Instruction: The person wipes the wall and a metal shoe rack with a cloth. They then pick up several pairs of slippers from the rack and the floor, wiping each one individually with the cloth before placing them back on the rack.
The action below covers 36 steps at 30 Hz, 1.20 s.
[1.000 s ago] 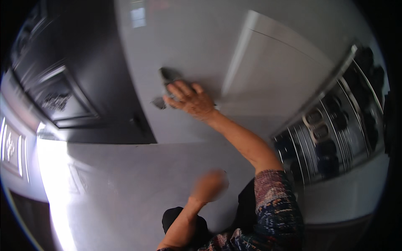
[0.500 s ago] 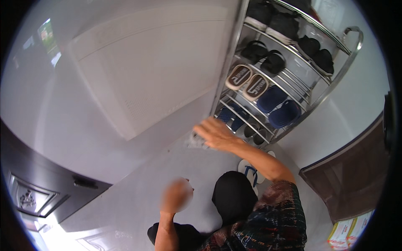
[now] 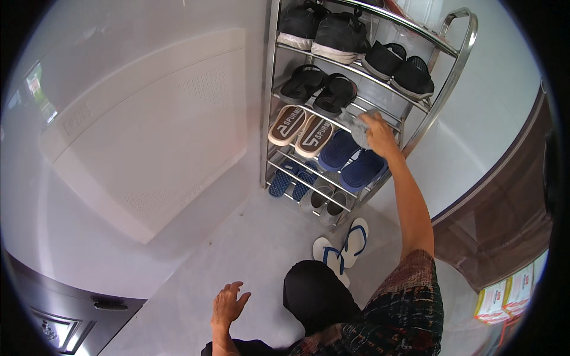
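My right hand [image 3: 380, 137] is closed on a grey cloth [image 3: 358, 129] at the metal shoe rack [image 3: 437, 113]. The cloth lies against the bars of a middle shelf, right of the black slippers [image 3: 335, 95] and just above the navy slides [image 3: 362, 171]. To their left stand beige-edged slippers with brown insoles [image 3: 314, 136]. My left hand [image 3: 228, 304] hangs low over the floor, holding nothing, its fingers apart.
Black shoes [image 3: 341, 37] fill the rack's upper shelf; blue slippers [image 3: 284, 181] and grey shoes [image 3: 323, 199] sit at the bottom. White flip-flops [image 3: 354, 242] lie on the floor. A white wall panel [image 3: 160, 130] is at left, cartons [image 3: 504, 296] at right.
My right hand has moved up and right with the cloth, from low by the rack's left side to a middle shelf. My left hand has lowered slightly and its fingers now spread.
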{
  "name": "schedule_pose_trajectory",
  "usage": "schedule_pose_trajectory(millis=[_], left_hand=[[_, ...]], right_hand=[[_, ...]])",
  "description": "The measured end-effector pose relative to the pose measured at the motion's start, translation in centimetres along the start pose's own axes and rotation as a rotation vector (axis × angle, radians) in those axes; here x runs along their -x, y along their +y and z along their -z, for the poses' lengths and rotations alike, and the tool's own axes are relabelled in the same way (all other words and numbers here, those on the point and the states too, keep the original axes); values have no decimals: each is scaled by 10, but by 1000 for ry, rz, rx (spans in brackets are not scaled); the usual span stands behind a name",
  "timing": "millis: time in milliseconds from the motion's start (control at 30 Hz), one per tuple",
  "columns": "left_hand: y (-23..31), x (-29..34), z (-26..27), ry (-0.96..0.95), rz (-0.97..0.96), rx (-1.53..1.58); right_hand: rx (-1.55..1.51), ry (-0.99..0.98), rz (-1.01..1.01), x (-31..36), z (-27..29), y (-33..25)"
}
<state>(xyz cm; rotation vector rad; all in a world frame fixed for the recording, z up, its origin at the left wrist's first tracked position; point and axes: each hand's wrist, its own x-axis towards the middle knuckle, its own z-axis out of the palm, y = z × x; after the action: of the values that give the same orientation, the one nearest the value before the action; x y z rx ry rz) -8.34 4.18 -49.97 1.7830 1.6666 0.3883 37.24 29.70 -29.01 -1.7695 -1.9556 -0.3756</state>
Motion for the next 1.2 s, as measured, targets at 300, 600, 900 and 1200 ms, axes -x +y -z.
schedule_pose_trajectory(millis=[300,600,900,1200], left_hand=[[2,-8,-4,-45,61,-17],[-4,-15,-4,3,39,30],[-19,-22,-12,5,124,-49],[-15,-21,-7,88,17,4]], right_hand=[[518,243,-116,-25,17,-31],[771,-113,-325,-50,34,-7],[378,-102,-327,-98,-40,38],[821,-484,-599,-91,14,22]])
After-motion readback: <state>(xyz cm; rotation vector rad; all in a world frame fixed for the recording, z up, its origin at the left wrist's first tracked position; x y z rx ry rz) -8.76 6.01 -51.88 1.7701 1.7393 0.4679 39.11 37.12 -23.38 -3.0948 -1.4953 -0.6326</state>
